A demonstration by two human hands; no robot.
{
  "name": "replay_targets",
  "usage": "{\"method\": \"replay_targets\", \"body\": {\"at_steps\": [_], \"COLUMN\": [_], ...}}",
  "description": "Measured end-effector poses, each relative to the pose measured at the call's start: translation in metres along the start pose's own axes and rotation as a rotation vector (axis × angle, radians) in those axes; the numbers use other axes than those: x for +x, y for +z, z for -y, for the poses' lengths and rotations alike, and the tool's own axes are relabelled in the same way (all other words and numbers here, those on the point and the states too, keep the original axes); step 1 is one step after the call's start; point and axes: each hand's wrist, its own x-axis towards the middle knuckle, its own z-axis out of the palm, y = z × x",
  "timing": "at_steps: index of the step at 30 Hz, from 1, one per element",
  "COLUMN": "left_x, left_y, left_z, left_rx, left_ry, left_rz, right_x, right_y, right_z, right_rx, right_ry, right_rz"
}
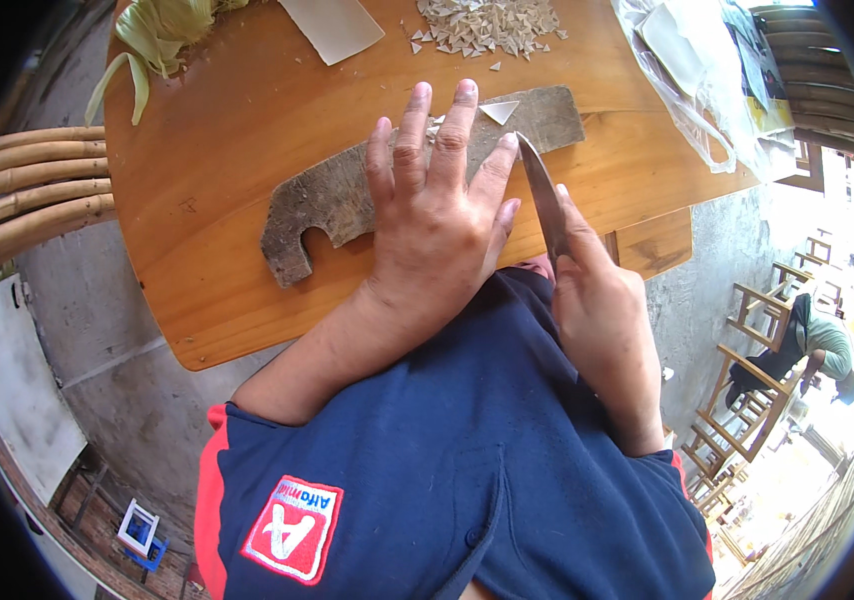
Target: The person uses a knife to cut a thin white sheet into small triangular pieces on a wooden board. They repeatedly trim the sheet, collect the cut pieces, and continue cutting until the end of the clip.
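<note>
A worn grey-brown wooden board (332, 195) with a notch near its left end lies across the tabletop. My left hand (437, 215) presses down on its middle, palm down with the fingers spread. In my right hand (597, 300) is a knife (543, 195), its dark blade pointing up and its tip close to my left index fingertip. A small white triangular piece (499, 112) rests on the board just past my fingers. Whatever lies under my left hand is mostly hidden; only a pale bit shows between the fingers.
Many small pale triangles (492, 25) are heaped at the table's (217, 230) far side, beside a white sheet (334, 25). Pale green husks (157, 35) lie far left, a clear plastic bag (682, 70) far right. Another person (807, 345) is among wooden frames at right.
</note>
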Motion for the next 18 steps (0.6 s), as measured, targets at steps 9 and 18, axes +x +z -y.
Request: {"method": "replay_targets", "body": {"at_steps": [9, 18], "left_x": [-0.002, -0.001], "left_y": [-0.004, -0.017], "left_z": [0.008, 0.015], "left_rx": [-0.146, -0.233], "left_ry": [-0.015, -0.032], "left_rz": [-0.235, -0.437], "right_x": [0.007, 0.005], "right_y": [-0.005, 0.002], "right_z": [-0.010, 0.023], "right_rx": [-0.058, -0.188], "right_ry": [0.029, -0.211], "right_rz": [-0.068, 0.169]}}
